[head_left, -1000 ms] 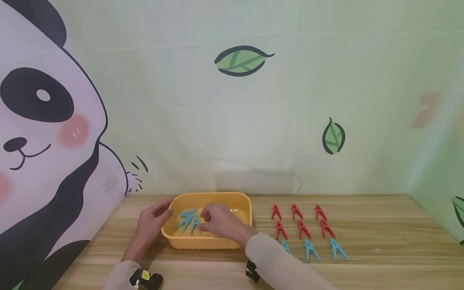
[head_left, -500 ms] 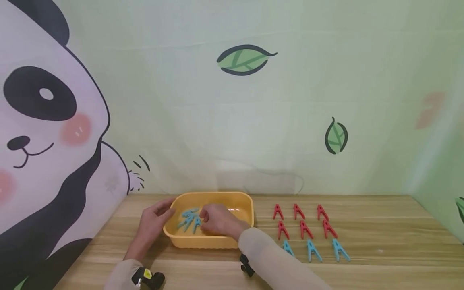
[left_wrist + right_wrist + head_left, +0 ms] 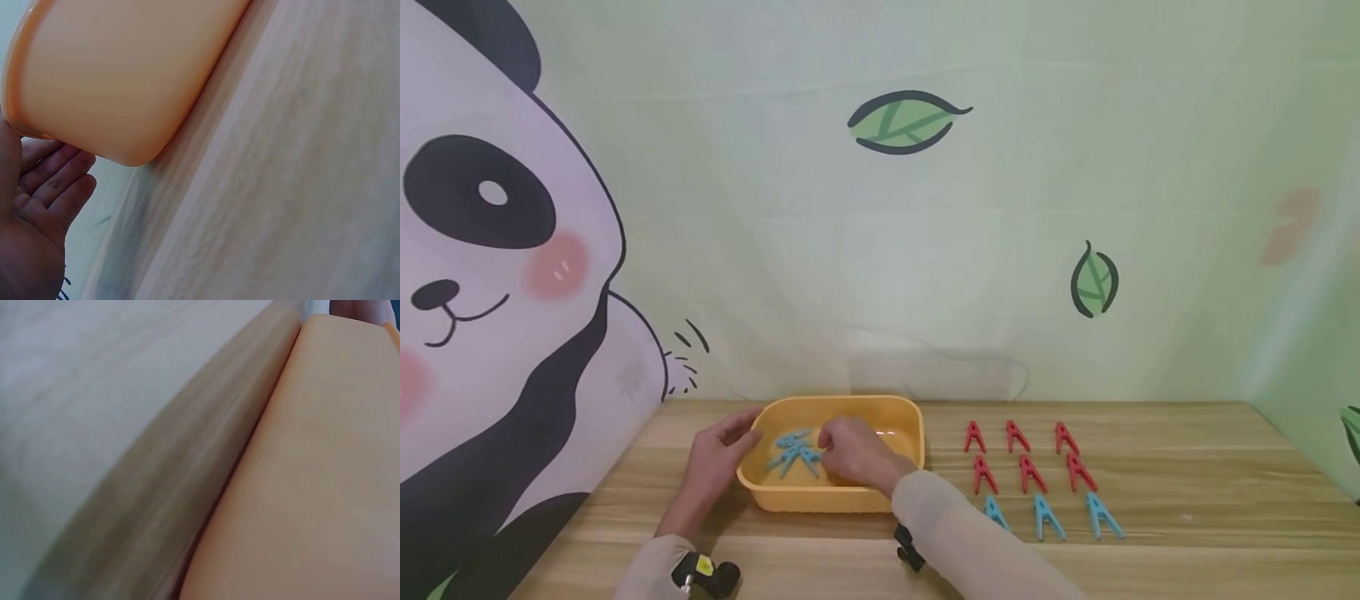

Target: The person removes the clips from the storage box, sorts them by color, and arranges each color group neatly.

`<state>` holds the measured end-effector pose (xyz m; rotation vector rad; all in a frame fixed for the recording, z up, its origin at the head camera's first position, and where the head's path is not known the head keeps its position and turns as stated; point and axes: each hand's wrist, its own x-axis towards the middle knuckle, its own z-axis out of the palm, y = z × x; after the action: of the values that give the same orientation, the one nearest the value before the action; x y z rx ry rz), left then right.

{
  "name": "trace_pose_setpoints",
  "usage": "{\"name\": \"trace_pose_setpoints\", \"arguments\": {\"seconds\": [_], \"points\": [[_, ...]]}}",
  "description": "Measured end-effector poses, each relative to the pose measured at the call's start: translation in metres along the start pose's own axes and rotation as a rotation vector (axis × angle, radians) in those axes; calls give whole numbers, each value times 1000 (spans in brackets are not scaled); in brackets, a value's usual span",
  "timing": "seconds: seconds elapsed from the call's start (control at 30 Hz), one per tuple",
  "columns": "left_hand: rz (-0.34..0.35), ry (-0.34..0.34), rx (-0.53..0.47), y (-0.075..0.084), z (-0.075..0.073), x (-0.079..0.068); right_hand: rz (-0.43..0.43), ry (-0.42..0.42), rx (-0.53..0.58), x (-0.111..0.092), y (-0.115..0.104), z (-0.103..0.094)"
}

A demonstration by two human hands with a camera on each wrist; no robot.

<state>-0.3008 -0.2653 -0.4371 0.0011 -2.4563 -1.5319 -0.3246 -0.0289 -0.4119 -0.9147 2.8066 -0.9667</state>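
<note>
The yellow plastic basin [image 3: 820, 500] stands on the wooden table, with several blue clothespins [image 3: 793, 454] in a loose cluster in its left half. My left hand [image 3: 711, 462] holds its left end, thumb over the rim; in the left wrist view its other fingers [image 3: 72, 178] lie along the outside, behind the wall. My right hand [image 3: 857, 454] is down inside, just right of the cluster, fingers bent and close to the nearest clothespin. Its fingertips are hidden in the head view; the right wrist view shows only the basin's outer wall [image 3: 312, 469] and the table.
Right of the basin, several red clothespins [image 3: 1028, 473] lie in two rows. In front of them is a row of three blue clothespins [image 3: 1047, 518], the leftmost partly covered by the right sleeve [image 3: 970, 533]. A printed cloth backdrop [image 3: 970, 250] rises behind the table.
The blue clothespin nearest my right hand has turned, its legs now pointing more to the right. My right hand shifted slightly within the basin. My left hand keeps its place on the rim.
</note>
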Motion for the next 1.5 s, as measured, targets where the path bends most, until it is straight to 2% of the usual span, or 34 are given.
{"name": "trace_pose_setpoints", "arguments": {"seconds": [0.17,0.27,0.4,0.5,0.8,1.03,1.33,1.5], "points": [[-2,4,0,1,0,1,13,-24,-12,0,-2,-1],[-9,4,0,1,0,1,-25,-22,-70,4,5,5],[-25,-5,2,2,-1,1,-28,-22,-111,4,6,5],[-27,-11,8,1,0,0,22,-30,-80,-2,-3,-3],[-21,-7,0,0,0,1,28,33,-4,-15,-8,-22],[-20,0,3,0,0,1,-24,116,27,-34,-13,-40],[-11,-3,-9,-3,1,1,-127,234,-31,-71,-14,-64],[-12,-3,0,-2,1,1,-92,230,-16,-92,-9,-73]]}}
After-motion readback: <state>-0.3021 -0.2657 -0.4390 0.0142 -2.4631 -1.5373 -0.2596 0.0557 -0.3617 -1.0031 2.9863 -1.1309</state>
